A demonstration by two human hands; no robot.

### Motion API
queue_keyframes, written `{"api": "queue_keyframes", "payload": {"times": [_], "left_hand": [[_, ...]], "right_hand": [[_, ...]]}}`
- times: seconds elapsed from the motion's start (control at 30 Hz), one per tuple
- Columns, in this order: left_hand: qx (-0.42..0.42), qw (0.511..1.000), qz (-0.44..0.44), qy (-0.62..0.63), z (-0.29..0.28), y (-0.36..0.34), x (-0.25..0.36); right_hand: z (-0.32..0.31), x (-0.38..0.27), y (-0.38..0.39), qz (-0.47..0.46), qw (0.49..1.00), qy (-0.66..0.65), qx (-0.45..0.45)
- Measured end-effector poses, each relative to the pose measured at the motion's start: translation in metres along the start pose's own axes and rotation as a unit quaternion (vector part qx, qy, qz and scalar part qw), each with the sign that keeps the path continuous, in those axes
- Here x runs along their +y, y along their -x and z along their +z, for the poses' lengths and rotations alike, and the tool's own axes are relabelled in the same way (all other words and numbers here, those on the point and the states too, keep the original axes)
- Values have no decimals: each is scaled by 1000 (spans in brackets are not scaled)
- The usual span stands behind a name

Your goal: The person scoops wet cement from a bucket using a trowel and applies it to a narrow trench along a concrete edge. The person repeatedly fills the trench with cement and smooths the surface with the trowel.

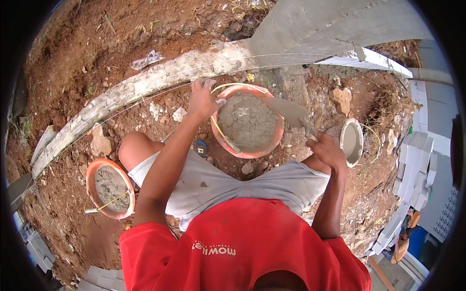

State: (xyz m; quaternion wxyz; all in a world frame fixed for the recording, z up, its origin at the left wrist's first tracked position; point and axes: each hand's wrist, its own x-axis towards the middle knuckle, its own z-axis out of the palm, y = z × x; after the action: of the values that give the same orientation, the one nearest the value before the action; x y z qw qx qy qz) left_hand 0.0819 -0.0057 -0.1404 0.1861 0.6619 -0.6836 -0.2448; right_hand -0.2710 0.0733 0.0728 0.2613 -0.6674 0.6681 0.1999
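My left hand (202, 101) is at the upper left of an orange bucket (224, 148) of wet grey mortar (246, 124), fingers bent and apart near a taut string, thumb beside the rim and yellow handle. My right hand (326, 150) grips a trowel (291, 110) by its handle; its broad, mortar-coated blade reaches over the bucket's right rim. My knees are bent either side of this bucket.
A second mortar bucket (91, 179) stands at left, a smaller pail (354, 141) at right. A rough concrete strip (121, 92) with strings crosses ahead, meeting a grey wall (325, 29). Pale blocks (415, 172) are stacked at right on rubble-strewn red soil (77, 53).
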Motion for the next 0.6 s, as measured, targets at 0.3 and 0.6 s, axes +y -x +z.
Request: {"api": "queue_keyframes", "payload": {"times": [0.3,0.6], "left_hand": [[-154,935,-197,253,59,0,-36],[-165,887,-229,366,59,37,-56]], "right_hand": [[111,-104,-179,-2,987,160,-29],[148,-140,-54,-54,995,73,45]]}}
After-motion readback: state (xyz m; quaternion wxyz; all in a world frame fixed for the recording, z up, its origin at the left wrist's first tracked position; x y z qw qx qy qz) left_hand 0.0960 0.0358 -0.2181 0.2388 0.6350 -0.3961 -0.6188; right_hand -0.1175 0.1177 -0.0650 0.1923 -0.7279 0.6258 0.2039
